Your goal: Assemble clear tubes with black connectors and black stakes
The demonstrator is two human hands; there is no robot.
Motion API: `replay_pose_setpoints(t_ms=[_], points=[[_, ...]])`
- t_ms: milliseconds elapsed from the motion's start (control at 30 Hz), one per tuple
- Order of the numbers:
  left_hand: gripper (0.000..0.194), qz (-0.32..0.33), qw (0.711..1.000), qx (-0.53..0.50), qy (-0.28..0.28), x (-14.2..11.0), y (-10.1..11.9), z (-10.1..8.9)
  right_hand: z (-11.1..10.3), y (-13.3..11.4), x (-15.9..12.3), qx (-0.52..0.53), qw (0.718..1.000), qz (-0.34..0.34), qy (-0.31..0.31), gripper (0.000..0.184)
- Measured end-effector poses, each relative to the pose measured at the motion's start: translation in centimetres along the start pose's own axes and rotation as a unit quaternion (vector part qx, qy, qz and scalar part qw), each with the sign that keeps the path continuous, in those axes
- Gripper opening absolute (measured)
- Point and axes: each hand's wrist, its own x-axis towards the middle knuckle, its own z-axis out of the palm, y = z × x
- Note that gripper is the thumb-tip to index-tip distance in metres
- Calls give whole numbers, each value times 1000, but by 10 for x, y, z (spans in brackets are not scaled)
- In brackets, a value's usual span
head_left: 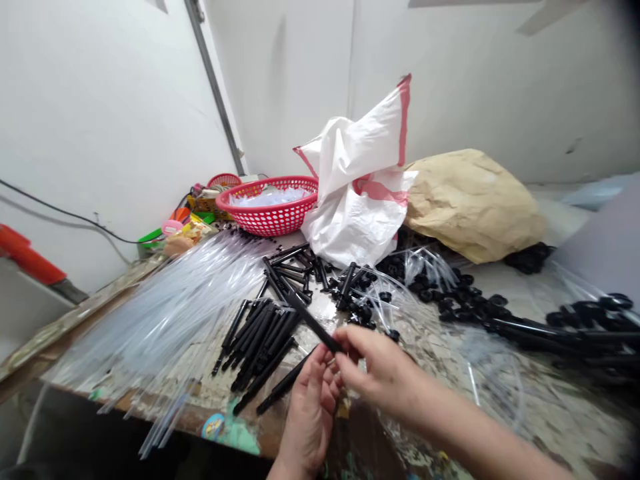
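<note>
My right hand (375, 360) pinches the near end of a slim black plastic tube (315, 323) between thumb and fingers. The tube slants up and to the left over the table. Close against that end, my left hand (310, 407) has its fingers curled together; what lies in them is too small and hidden to name. Left of my hands, several similar black tubes (265, 333) lie side by side in a bunch. Beyond them is a looser pile of black tubes (295, 267).
Long clear plastic tubes (165, 313) cover the table's left side, some overhanging its front edge. A red basket (273, 213), a white sack (357, 193) and a brown paper bag (470, 200) stand at the back. Black round parts (460, 293) with clear tubing lie right.
</note>
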Motion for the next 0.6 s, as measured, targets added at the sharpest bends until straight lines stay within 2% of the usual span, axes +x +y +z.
replay_pose_setpoints(t_ms=[100,167,267,333,433,533,600], points=[[39,-22,1000,-12,18,-2,4,0,23,18,-38,-77,997,-9,9,14],[42,-51,998,8,20,-3,7,2,32,25,-55,-92,996,-3,3,13],[37,-72,997,38,13,-5,8,5,27,31,-69,-73,997,-1,-12,10],[30,-68,996,55,20,-4,8,7,8,37,-72,-42,999,15,1,15],[26,-86,994,71,12,-3,9,6,-36,60,-67,-16,993,100,55,26],[29,-120,989,80,-8,-2,9,5,-82,98,-52,-123,968,189,114,32],[35,-132,988,85,-13,-2,9,5,-102,122,-38,-218,946,203,125,31]])
